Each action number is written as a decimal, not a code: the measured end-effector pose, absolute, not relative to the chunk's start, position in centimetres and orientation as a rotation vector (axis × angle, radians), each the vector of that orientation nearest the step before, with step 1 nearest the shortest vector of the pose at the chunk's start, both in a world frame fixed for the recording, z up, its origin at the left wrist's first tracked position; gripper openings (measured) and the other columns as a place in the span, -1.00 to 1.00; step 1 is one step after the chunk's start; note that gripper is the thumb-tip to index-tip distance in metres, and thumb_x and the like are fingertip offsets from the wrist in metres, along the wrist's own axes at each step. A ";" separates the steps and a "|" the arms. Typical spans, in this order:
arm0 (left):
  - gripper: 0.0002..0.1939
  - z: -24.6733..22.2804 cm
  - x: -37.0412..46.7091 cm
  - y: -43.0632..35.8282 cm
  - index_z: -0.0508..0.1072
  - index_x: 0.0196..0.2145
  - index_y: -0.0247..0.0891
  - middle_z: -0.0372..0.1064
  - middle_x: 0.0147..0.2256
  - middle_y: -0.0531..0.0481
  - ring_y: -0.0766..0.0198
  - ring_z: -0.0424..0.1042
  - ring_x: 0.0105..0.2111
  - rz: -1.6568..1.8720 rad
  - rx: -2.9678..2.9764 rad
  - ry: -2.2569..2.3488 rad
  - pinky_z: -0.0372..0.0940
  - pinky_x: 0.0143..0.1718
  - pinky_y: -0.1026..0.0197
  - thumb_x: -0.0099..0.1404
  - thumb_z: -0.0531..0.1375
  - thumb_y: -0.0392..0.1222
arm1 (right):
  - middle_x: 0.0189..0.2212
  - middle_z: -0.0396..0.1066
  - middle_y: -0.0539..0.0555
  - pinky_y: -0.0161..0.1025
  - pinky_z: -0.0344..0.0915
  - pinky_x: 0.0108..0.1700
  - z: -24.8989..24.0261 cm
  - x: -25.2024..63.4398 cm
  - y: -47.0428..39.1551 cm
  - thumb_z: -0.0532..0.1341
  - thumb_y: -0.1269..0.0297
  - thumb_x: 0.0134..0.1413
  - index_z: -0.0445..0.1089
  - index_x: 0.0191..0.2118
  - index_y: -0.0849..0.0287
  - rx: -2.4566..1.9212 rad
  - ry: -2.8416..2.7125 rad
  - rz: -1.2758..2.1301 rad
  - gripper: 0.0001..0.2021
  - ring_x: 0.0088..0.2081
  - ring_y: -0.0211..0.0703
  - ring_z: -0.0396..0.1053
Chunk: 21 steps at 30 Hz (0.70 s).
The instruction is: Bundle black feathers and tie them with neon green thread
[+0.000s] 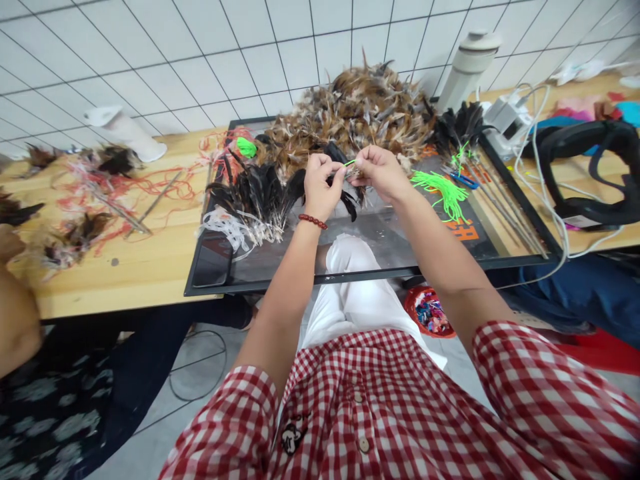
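- My left hand (320, 183) is closed in a pinch around a small bunch of black feathers (345, 200), thumb and fingers pressed together so the quills stay bundled; the dark tips hang down below my palm.
- My right hand (381, 172) is also pinched shut, on a short length of green string (349, 162) that runs across to the bunch, held taut between the two hands so it can bind the quills.
- I hold both hands raised over the middle of the black tray (280, 263), which sits on the table (125, 267) and juts over its near edge, so loose bits fall onto it.
- The brown feather heap (360, 107) lies at the tray's far edge, within reach just behind my hands.
- Finished-looking black bundles (253, 197) fan out toward the tray's left side, quills facing me.
- Spare green strings (443, 190) lie in a loose bundle just right of my right hand, near the tray's right edge, handy for that hand.
- Thin rods (505, 207) lie along the tray's right edge.
- Another person's arm (17, 313) shows at the table's left end.
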<state>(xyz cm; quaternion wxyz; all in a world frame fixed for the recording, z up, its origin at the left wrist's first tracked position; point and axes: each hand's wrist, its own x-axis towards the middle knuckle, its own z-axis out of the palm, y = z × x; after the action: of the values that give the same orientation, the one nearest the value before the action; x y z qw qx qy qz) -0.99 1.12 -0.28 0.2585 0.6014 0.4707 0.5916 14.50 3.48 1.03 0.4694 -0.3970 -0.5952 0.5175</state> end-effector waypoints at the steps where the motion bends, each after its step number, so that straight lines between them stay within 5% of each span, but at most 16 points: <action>1: -0.73 -0.2 -0.9 1.1 0.56 -0.43 -0.20 0.36 -0.24 -0.09 0.18 0.40 -0.13 1.606 1.585 1.270 0.35 -0.10 0.17 0.16 0.41 0.06 | -0.43 0.36 -0.02 -0.27 0.42 -0.32 1.0 14.4 3.4 0.37 -0.05 0.08 0.19 -0.38 0.07 -0.974 -1.466 1.248 -0.60 -0.35 -0.24 0.38; 11: -0.83 -0.9 0.7 1.4 0.52 -0.44 -0.24 0.37 -0.50 0.10 0.52 0.18 -0.62 1.500 0.952 1.205 0.10 -0.62 0.38 0.13 0.44 -0.19 | -0.40 0.44 0.00 -0.27 0.34 -0.17 -0.5 14.7 3.7 0.32 0.05 0.14 0.37 -0.37 0.12 -0.948 -1.748 0.762 -0.74 -0.25 -0.20 0.39; 21: -0.83 -0.2 -0.3 1.1 0.51 -0.37 -0.27 0.40 -0.53 0.14 0.60 0.17 -0.68 1.305 0.752 1.070 0.10 -0.65 0.46 0.18 0.42 -0.18 | -0.53 0.40 -0.02 -0.27 0.25 -0.30 -0.8 14.7 3.7 0.30 0.16 0.10 0.39 -0.42 0.14 -1.028 -1.853 0.719 -0.81 -0.39 -0.21 0.33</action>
<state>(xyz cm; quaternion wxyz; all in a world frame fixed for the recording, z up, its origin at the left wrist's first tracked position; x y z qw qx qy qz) -0.26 1.10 -0.21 0.6030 0.3246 0.4620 0.5635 14.74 3.67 -0.80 0.4365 -0.4133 -0.7450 0.2891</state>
